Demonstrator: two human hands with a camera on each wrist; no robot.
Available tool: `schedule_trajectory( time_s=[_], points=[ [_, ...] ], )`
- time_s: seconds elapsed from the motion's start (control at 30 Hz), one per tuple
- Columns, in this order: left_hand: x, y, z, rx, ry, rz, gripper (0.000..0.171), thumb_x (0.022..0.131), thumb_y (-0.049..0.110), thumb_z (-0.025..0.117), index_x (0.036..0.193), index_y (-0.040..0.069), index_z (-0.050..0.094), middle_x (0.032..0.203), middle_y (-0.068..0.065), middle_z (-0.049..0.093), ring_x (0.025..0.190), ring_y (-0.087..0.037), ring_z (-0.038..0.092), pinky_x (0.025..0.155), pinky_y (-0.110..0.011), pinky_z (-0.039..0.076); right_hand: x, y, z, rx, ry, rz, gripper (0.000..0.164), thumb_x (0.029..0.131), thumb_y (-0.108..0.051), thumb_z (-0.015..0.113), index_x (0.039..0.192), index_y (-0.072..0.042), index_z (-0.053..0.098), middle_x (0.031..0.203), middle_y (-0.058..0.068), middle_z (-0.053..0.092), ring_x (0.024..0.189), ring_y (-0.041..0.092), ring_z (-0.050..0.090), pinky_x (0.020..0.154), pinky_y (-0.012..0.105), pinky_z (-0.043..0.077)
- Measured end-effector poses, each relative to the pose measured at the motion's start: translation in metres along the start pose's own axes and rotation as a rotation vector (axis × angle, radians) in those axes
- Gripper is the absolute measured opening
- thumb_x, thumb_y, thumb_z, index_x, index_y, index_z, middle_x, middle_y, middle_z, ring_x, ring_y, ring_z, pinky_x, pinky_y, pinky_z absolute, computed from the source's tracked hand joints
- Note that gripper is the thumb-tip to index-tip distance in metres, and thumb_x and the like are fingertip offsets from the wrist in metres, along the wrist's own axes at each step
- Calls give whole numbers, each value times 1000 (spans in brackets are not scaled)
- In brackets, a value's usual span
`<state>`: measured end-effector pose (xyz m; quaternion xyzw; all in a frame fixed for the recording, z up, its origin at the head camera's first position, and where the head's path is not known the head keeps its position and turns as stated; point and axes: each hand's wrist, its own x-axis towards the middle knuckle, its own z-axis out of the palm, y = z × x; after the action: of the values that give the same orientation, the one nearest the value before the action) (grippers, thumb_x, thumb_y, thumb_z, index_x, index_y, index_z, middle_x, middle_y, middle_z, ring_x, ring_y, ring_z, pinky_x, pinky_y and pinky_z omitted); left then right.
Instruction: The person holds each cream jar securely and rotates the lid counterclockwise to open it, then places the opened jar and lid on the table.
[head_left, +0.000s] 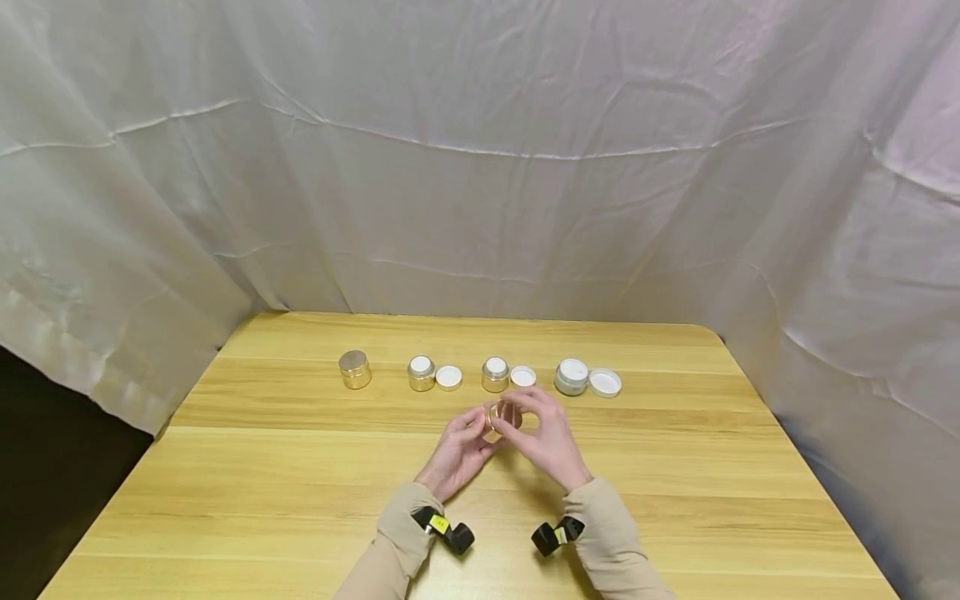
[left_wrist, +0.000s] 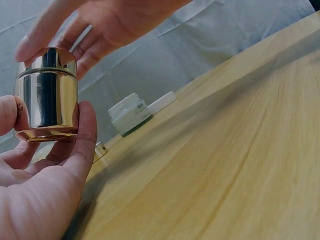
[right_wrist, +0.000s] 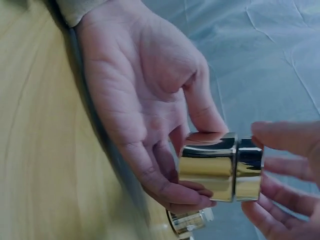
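Note:
A shiny gold cosmetic jar [left_wrist: 47, 102] is held up above the table in both hands. My left hand [head_left: 459, 457] grips the jar's body between thumb and fingers, as the left wrist view shows. With its thumb and fingertips, my right hand [head_left: 551, 440] pinches the gold lid [right_wrist: 249, 170]. In the right wrist view the lid sits on the jar, with a thin dark seam between the two. Whether its thread is engaged cannot be told.
Along the back stand a gold jar [head_left: 355, 371] with its lid on, two small open jars [head_left: 422, 375] [head_left: 495, 377] and a larger open jar [head_left: 572, 379]. White-lined lids [head_left: 449, 378] lie beside the open ones. A grey curtain [head_left: 480, 208] hangs behind the wooden table [head_left: 262, 500].

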<state>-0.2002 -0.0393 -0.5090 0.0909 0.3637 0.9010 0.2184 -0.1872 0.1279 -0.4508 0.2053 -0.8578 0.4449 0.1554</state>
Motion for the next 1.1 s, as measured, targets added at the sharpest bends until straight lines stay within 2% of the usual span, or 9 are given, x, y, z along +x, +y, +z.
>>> schedule_trajectory(
  time_s=[0.17,0.3,0.4,0.53,0.67,0.8,0.87,0.97,1.1],
  points=[
    [0,0,-1,18,-3,3,39,109,13,36,145,-2,38,127,3,57,115,-8,62,109,-26,51,0,-1,-1,32,-45,-60,42,80,-5,80,120,-6,70,123,11,68,116,31,63,106,56,51],
    [0,0,-1,27,-7,10,48,109,14,39,150,-8,29,129,2,56,117,-9,60,112,-29,49,0,-1,-1,36,-30,8,43,83,-17,81,123,-9,69,126,12,66,121,32,60,108,61,47],
    [-1,0,0,17,-1,7,49,108,14,41,150,-9,29,130,1,55,119,-10,60,115,-32,48,-1,-1,1,28,7,57,43,83,-22,82,122,-9,70,123,12,67,117,31,61,103,59,49],
    [-1,0,0,8,-6,1,51,107,14,42,151,-10,27,132,1,55,122,-11,60,117,-34,46,-1,0,2,9,39,78,42,82,-23,83,119,-7,71,116,11,69,102,28,64,90,47,54],
    [0,0,0,10,-13,-1,53,108,14,41,152,-10,24,132,1,56,122,-11,61,117,-33,46,-1,0,2,4,43,92,43,81,-24,84,118,-6,71,113,11,69,94,26,63,87,43,53],
    [0,0,0,9,-11,0,48,108,13,40,150,-8,31,133,0,56,122,-12,61,116,-33,47,-1,0,2,7,34,73,39,81,-20,84,115,-6,72,111,10,70,93,26,64,86,44,55],
    [0,0,0,4,-6,2,42,108,13,41,146,-3,40,133,0,56,121,-12,61,115,-33,48,-1,0,2,5,22,42,37,81,-16,83,115,-6,73,111,9,70,96,25,65,88,43,55],
    [0,-1,0,-3,3,3,32,108,13,41,136,4,52,132,0,56,120,-12,62,114,-32,49,-1,-1,0,17,-4,-14,35,81,-10,82,115,-7,73,114,8,70,105,26,65,95,46,54],
    [-1,-1,0,-4,13,1,29,107,13,42,133,4,53,130,0,55,118,-11,61,113,-31,49,0,-1,0,41,-27,-19,39,82,-11,81,119,-7,71,122,10,68,116,30,62,105,55,50]
  ],
)
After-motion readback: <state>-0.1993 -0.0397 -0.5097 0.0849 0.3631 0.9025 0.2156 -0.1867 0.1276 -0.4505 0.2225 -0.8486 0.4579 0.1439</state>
